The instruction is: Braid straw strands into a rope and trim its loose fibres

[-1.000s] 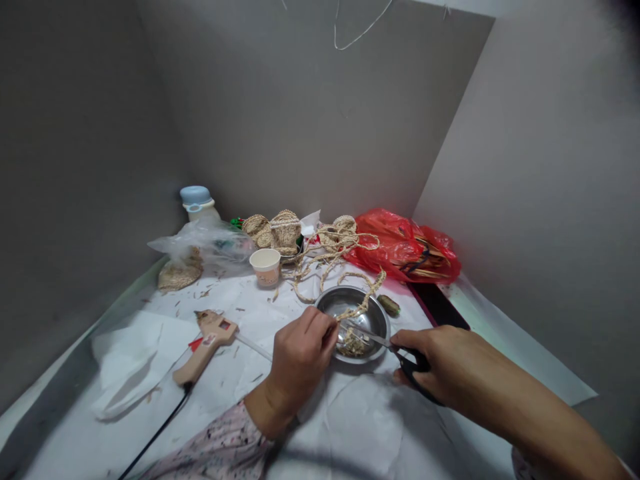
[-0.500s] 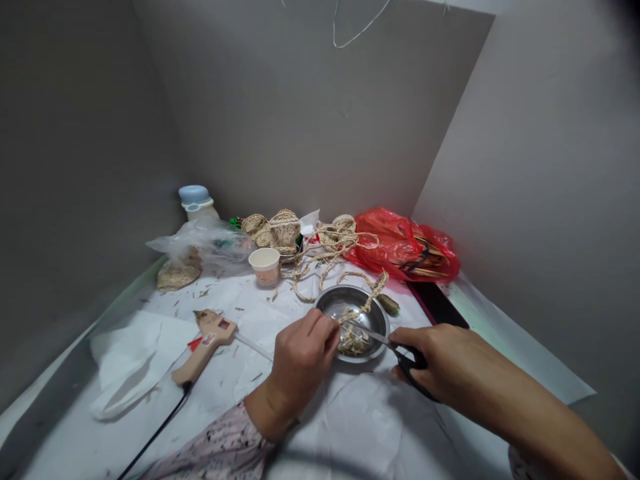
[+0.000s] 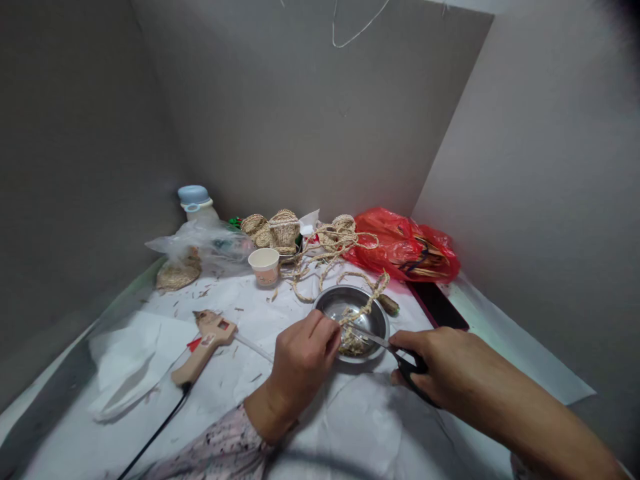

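My left hand [image 3: 306,348] is closed, pinching the end of a braided straw rope [image 3: 373,298] over a metal bowl [image 3: 384,337]. From there the rope rises across the bowl and loops back over the table. My right hand [image 3: 433,363] grips black-handled scissors [image 3: 411,373], their blades reaching leftward over the bowl to the rope beside my left fingertips. I cannot tell whether the blades touch the rope. Straw clippings [image 3: 351,345] lie in the bowl, partly hidden by the blades and my left hand.
A glue gun [image 3: 207,343] with a black cord lies left on the white covering. Behind stand a paper cup [image 3: 265,267], coiled braids [image 3: 285,232] and a blue-lidded bottle [image 3: 195,200]. A red plastic bag [image 3: 385,243] and a dark phone [image 3: 440,305] lie right.
Almost nothing differs. The scissors and my right hand have shifted very slightly, while my left hand keeps its pinch on the rope in the same place.
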`<state>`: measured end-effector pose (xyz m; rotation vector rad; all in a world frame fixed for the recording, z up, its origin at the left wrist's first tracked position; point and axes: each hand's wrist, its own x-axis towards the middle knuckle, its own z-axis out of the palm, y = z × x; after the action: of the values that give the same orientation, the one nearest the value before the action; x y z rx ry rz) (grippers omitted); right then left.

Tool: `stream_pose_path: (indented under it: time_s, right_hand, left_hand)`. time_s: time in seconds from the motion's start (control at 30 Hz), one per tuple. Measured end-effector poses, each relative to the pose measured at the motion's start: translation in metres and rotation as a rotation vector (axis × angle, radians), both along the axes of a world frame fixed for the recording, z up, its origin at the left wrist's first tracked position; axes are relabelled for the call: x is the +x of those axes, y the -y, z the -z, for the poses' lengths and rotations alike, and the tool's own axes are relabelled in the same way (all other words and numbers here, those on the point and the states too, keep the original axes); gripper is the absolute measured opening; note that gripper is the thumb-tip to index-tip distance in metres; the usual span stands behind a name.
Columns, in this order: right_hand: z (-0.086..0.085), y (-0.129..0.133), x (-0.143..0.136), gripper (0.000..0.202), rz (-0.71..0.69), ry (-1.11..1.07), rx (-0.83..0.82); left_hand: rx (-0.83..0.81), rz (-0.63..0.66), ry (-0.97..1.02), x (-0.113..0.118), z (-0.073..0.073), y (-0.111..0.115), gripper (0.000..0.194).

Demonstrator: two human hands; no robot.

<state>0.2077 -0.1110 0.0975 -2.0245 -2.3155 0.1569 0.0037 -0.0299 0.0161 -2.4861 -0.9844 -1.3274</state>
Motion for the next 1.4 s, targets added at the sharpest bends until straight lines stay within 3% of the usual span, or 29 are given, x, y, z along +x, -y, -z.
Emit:
stream_pose_path:
  time_s: [0.7,1.4]
  right_hand:
    - [-0.0006,-0.0019,0.0009,0.021,0.025,-0.088,-0.089]
    - [-0.0006,0.0003,0.0019,0.023,0.008,-0.086,-0.056]
  left_hand:
    - [-0.011,0.02,-0.008,0.0005,0.003,0.0,0.014]
    - [0.017,0.03,-0.006,0.0022,0.0008,0.0013,0.015]
